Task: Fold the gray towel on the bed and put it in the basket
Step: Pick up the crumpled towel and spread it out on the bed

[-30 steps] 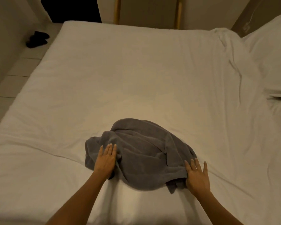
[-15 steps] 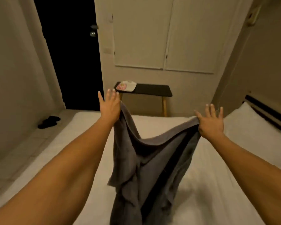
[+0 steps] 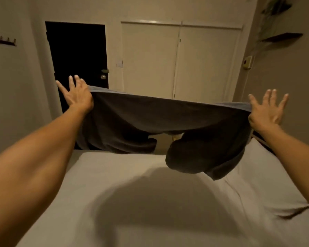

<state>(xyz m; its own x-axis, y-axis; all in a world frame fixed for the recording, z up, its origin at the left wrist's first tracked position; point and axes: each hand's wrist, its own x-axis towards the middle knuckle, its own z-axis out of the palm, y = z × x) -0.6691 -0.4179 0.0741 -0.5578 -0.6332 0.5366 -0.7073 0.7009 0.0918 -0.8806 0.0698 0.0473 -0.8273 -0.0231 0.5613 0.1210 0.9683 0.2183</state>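
The gray towel [image 3: 168,118] hangs spread wide in the air above the bed [image 3: 114,202], its top edge stretched taut between my two hands. My left hand [image 3: 77,95] pinches the left top corner with the thumb, its fingers splayed upward. My right hand [image 3: 266,111] pinches the right top corner the same way. The towel's lower edge billows and curls upward, clear of the sheet, and casts a broad shadow on the bed. No basket is in view.
A dark open doorway [image 3: 77,59] lies beyond the bed's far left, with white closet doors [image 3: 178,59] next to it. A white pillow [image 3: 275,184] lies on the right of the bed. Walls close in on both sides.
The towel lay bunched on the bed, then was lifted. My hands have since moved far apart and higher, stretching its top edge flat while the bottom swings up.
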